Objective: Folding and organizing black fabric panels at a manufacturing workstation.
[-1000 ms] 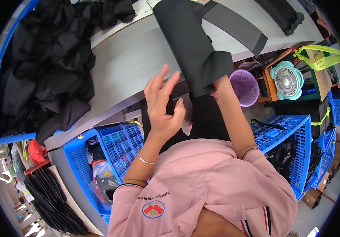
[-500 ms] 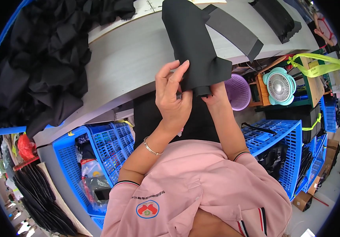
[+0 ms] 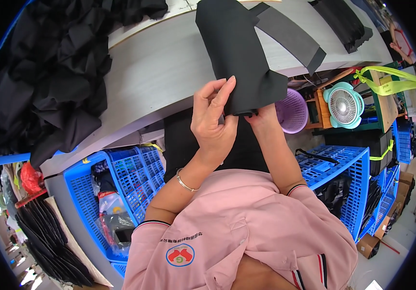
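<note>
A long piece of black fabric [image 3: 237, 53] stretches from the grey table towards me, its near end hanging over the table's front edge. My left hand [image 3: 214, 111] grips its near left edge, with the index finger lying along the top. My right hand [image 3: 263, 118] holds the near end from below on the right; most of its fingers are hidden under the fabric. Along that near end the fabric is turned under between my hands. Beside it on the table lies a flat dark grey strip [image 3: 288, 36] with black ends.
Left on the table [image 3: 155, 72] stands a blue crate [image 3: 9, 158] heaped with black fabric [image 3: 58, 72]. Another black stack [image 3: 346, 24] lies at the far right. Below are blue baskets [image 3: 84, 193], a purple bin [image 3: 292, 113] and a teal fan [image 3: 343, 104].
The rolled flap that stuck out at the fabric's near end is now tucked closer under the edge. Both hands keep nearly the same place.
</note>
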A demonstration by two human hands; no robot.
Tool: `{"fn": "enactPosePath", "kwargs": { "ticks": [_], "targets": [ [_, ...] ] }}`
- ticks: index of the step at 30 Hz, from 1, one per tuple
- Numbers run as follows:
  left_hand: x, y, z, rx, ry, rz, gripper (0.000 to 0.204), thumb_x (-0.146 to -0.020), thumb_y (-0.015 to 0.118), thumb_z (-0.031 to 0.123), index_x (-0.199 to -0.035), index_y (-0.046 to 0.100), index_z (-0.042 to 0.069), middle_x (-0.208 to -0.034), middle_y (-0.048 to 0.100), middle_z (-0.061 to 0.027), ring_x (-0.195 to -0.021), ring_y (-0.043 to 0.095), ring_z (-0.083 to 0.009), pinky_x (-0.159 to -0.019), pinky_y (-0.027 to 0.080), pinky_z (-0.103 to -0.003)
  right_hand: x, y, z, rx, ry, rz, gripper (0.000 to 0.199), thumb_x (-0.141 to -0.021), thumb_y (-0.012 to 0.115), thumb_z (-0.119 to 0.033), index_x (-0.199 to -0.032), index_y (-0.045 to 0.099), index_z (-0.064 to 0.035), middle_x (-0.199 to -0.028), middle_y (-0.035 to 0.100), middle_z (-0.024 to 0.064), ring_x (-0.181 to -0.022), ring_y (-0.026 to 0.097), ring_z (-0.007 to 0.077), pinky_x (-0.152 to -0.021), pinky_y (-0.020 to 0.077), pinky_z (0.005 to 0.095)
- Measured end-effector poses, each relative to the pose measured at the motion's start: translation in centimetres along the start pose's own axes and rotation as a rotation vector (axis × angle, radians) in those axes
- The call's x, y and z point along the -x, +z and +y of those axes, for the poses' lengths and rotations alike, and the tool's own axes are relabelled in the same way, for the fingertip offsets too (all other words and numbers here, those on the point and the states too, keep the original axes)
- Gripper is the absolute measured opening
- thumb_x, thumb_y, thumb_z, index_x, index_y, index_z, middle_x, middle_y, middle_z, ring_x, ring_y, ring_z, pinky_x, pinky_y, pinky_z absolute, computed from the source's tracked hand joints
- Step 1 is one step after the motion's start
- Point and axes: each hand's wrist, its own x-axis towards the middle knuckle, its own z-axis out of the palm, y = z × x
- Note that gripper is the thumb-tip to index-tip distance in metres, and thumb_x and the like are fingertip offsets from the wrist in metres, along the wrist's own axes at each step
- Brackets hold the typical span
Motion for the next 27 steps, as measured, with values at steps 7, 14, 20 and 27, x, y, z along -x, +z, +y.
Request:
{"fn": "enactPosePath", "kwargs": {
  "ticks": [7,14,20,27],
  "targets": [
    [0.5,-0.3,-1.0,0.015,-0.037,0.01,0.068,-0.065,0.059,-0.022,-0.125,0.068,0.007,-0.117,0.059,-0.0078,-0.085,0.06,-0.0144,-0.066,0.051,-0.025,-0.6,-0.3,0.7,0.02,0.029,-0.003,0.039,-0.096,0.059,-0.033,-0.123,0.058,-0.0045,-0.114,0.066,0.0093,-0.098,0.068,0.0224,-0.081,0.0598,0.0365],
    [1.1,-2.0,-1.6,0.111,-0.087,-0.005,0.055,-0.079,0.057,-0.014,-0.131,0.063,0.002,-0.124,0.061,-0.011,-0.094,0.063,-0.0163,-0.082,0.051,-0.025,-1.7,2.1,1.6,0.23,0.033,0.35,0.035,-0.098,0.058,-0.026,-0.126,0.057,-0.0055,-0.121,0.063,0.0103,-0.109,0.063,0.0248,-0.092,0.0533,0.0404],
    [1.8,-3.6,-4.0,0.133,-0.672,-0.009,0.043,-0.093,0.05,-0.003,-0.135,0.06,0.005,-0.11,0.07,-0.0091,-0.083,0.063,-0.0086,-0.075,0.052,-0.023,-4.6,-8.2,3.8,1.364,-0.371,-0.175,0.038,-0.095,0.06,-0.017,-0.132,0.052,-0.0079,-0.121,0.062,0.0038,-0.112,0.058,0.0184,-0.101,0.043,0.0312],
    [4.3,-2.5,-6.9,0.619,-0.914,0.147,0.032,-0.094,0.047,-0.001,-0.121,0.066,-0.001,-0.095,0.068,-0.0042,-0.076,0.064,-0.0098,-0.07,0.056,-0.025,-2.9,-0.4,3.2,1.816,-0.534,-0.23,0.025,-0.085,0.062,-0.002,-0.108,0.063,0.0052,-0.108,0.064,0.0227,-0.105,0.062,0.0349,-0.092,0.0483,0.0406]
  ]
}}
